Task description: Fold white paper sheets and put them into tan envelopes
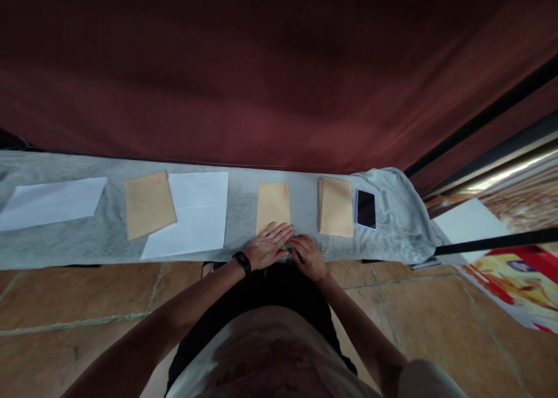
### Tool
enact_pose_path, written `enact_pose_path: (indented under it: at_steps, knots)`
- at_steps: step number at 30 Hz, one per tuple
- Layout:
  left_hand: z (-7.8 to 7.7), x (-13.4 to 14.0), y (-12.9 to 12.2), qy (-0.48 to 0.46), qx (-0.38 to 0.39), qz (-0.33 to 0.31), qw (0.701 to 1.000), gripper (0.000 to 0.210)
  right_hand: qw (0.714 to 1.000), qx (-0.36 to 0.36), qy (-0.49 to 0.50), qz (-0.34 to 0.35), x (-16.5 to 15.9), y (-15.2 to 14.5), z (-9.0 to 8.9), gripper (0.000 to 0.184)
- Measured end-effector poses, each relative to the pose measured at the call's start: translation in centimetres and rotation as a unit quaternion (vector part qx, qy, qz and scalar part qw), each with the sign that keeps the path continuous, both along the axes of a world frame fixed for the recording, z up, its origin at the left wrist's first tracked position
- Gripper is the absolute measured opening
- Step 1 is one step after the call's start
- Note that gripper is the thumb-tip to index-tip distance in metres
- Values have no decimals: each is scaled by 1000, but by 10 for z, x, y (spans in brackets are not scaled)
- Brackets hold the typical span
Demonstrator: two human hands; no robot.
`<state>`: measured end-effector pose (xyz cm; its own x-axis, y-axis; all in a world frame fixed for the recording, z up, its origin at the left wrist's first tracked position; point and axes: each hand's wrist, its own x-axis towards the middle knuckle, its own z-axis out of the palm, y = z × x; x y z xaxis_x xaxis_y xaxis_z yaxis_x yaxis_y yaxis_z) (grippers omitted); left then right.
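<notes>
A brown paper envelope [272, 203] with small red print at its upper right lies flat on the grey cloth in front of me. My left hand [269, 248], wearing a black wristband, rests on the envelope's near end with its fingers stretched out. Close beside it, my right hand [308, 258] has bent fingers drawn together at the near right corner of the envelope. Whatever those fingers may hold is hidden. The near edge of the envelope is covered by my hands.
Stacked brown envelopes [336, 206] and a phone [366, 209] lie to the right. On the left, another brown envelope [150, 205] overlaps white paper [198, 212]; a folded white sheet [54, 201] lies farther left. The grey cloth [239, 212] covers a narrow bench against a dark red curtain [244, 113].
</notes>
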<state>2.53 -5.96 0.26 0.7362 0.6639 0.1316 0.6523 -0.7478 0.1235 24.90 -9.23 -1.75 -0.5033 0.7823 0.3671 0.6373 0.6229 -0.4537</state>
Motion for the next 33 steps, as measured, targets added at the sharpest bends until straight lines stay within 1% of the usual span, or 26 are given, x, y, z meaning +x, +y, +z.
enact_pose_path:
  at_steps: [6, 11, 15, 20, 23, 27, 33]
  knots:
    - [4, -5, -14, 0, -3, -5, 1000, 73, 1000, 12, -9, -13, -3, -2, 5, 34]
    - [5, -8, -20, -1, -2, -10, 1000, 74, 999, 9, -14, -44, -9, -5, 7, 33]
    - [0, -10, -23, 3, 0, -11, 1000, 74, 997, 3, -17, -78, -16, -10, 5, 36]
    - [-9, -12, -25, -1, 17, -1, 1000, 75, 996, 5, -28, -82, -22, -22, 5, 45]
    - [-11, -15, -26, -2, 18, -1, 1000, 74, 994, 0, -49, -95, -24, -26, 6, 46]
    - [-12, -25, -30, -5, 17, 11, 1000, 73, 993, -3, -54, -106, -25, -27, 8, 44]
    - [-14, -49, -38, -1, 20, 48, 999, 73, 991, -4, -60, -120, -26, -27, 9, 42]
